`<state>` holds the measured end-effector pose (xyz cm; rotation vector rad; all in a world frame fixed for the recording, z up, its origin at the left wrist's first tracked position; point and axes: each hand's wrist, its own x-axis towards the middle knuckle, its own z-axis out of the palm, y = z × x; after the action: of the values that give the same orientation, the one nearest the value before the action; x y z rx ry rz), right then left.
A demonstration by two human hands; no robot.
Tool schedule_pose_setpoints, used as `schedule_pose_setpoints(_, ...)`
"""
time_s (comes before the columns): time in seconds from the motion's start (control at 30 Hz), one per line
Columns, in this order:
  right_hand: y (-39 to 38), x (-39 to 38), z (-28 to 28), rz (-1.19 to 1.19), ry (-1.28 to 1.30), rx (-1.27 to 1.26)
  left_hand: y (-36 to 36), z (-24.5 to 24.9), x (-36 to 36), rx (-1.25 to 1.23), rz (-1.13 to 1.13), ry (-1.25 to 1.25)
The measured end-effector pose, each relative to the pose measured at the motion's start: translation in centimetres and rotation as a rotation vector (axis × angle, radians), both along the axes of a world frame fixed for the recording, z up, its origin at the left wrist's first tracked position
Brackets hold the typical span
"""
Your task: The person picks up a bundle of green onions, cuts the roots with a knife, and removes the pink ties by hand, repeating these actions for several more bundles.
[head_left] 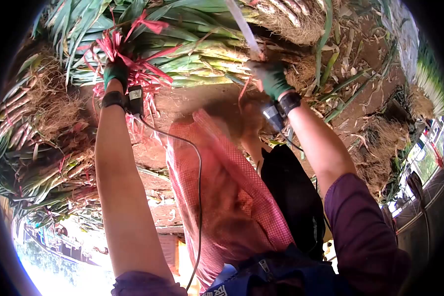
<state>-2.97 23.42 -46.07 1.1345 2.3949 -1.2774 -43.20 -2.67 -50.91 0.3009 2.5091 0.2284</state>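
My left hand (115, 72), in a dark green glove, is closed around a bunch of red plastic strips (133, 61) at the upper left. Those strips lie over the leaves of a large bundle of green onions (197, 61). My right hand (270, 76), gloved too and blurred, is at the root end of that bundle. Its fingers look curled around something I cannot make out. A pale translucent strip (242, 27) rises from beside this hand. Both wrists wear black straps with small devices, and a cable runs down from the left one.
More onions with tangled roots (59, 108) are piled at the left. Another rooty bundle (301, 24) lies at the top. Loose leaves and scraps litter the brown ground (350, 116) at the right. Pink checked cloth (217, 187) covers my lap, beside a black item (291, 197).
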Motion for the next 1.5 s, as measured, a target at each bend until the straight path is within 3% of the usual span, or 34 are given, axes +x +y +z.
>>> schedule_pose_setpoints(0.1,-1.1,-1.1,0.3,-0.776,0.133,-0.609,0.8,0.9,1.1,0.181,0.294,-0.302)
schedule_pose_setpoints(0.13,-1.0,-1.6,0.4,-0.801,0.138,-0.595,1.7,0.7,1.5,0.104,0.329,-0.341)
schedule_pose_setpoints(0.17,-0.6,-1.7,0.8,-0.763,0.089,-0.593,2.2,0.8,2.3,0.023,0.365,-0.381)
schedule_pose_setpoints(0.23,0.0,-1.0,1.2,-0.716,0.091,-0.657,-2.2,-6.1,3.5,0.325,0.434,-0.473)
schedule_pose_setpoints(0.3,0.6,-0.1,2.3,-0.611,0.225,-0.711,-0.8,0.6,7.0,0.323,0.249,-0.252)
schedule_pose_setpoints(0.33,0.9,0.1,3.0,-0.456,0.136,-0.615,-0.5,3.9,8.8,0.344,0.215,-0.158)
schedule_pose_setpoints(0.37,1.5,0.2,3.5,-0.302,0.055,-0.515,-0.6,7.5,9.6,0.596,0.387,-0.335)
schedule_pose_setpoints(0.4,1.8,0.9,3.8,-0.228,-0.004,-0.508,-0.8,11.1,9.5,0.424,0.389,-0.388)
schedule_pose_setpoints(0.47,2.3,2.0,4.5,-0.071,-0.113,-0.492,-4.3,14.7,9.0,0.063,-0.413,-0.041)
schedule_pose_setpoints(0.53,2.7,2.7,9.7,-0.179,-0.316,-0.617,-7.0,17.5,10.2,-0.207,-1.121,0.25)
schedule_pose_setpoints(0.57,2.7,2.7,14.2,-0.16,-0.31,-0.587,-7.3,20.8,12.0,-0.269,-1.046,0.116)
schedule_pose_setpoints(0.6,1.1,5.5,14.0,-0.211,-0.203,-0.533,-8.4,23.3,13.2,-0.229,-0.935,0.056)
schedule_pose_setpoints(0.77,-2.9,15.7,23.1,-0.327,-0.04,-0.749,-13.7,34.1,19.0,0.241,-0.039,-0.293)
schedule_pose_setpoints(0.8,-3.7,17.6,25.4,-0.452,-0.001,-0.867,-13.9,35.5,20.0,0.314,0.057,-0.343)
schedule_pose_setpoints(0.87,-4.8,19.3,29.9,-1.241,0.204,-1.293,-14.0,37.7,21.7,0.438,0.196,-0.44)
schedule_pose_setpoints(0.9,-4.8,20.5,32.3,-1.234,0.262,-1.306,-14.1,38.8,22.7,0.49,0.231,-0.48)
schedule_pose_setpoints(0.93,-4.3,20.6,36.0,-1.327,0.213,-1.31,-14.1,39.4,23.5,0.537,0.221,-0.5)
schedule_pose_setpoints(1.0,-4.1,23.2,38.6,-1.185,0.145,-1.031,-12.8,42.3,25.4,0.708,0.251,-0.514)
schedule_pose_setpoints(1.03,-3.6,23.4,42.0,-1.177,0.123,-0.977,-11.7,45.0,25.9,0.442,-0.557,-0.138)
schedule_pose_setpoints(1.13,-3.2,24.2,49.1,-1.244,0.163,-0.845,-6.0,50.4,26.8,0.4,-0.498,-0.223)
schedule_pose_setpoints(1.17,-3.5,24.6,50.4,-1.314,0.215,-0.884,-4.2,52.6,26.7,0.26,-0.997,0.148)
schedule_pose_setpoints(1.2,-3.2,25.3,51.6,-1.379,0.269,-0.921,-6.9,48.8,26.2,-0.263,-0.968,-0.117)
schedule_pose_setpoints(1.27,-3.0,27.2,54.1,-1.408,0.415,-0.956,0.9,55.2,26.9,0.657,-0.184,-0.49)
schedule_pose_setpoints(1.33,-3.6,28.6,57.1,-1.37,0.381,-0.827,2.9,57.9,27.1,0.464,-0.098,-0.557)
schedule_pose_setpoints(1.4,-3.1,29.0,61.6,-1.352,0.356,-0.778,5.6,59.7,28.2,0.49,-0.161,-0.468)
schedule_pose_setpoints(1.5,-4.0,33.3,61.3,-1.482,0.415,-0.854,7.8,59.1,29.0,0.749,-0.18,-0.444)
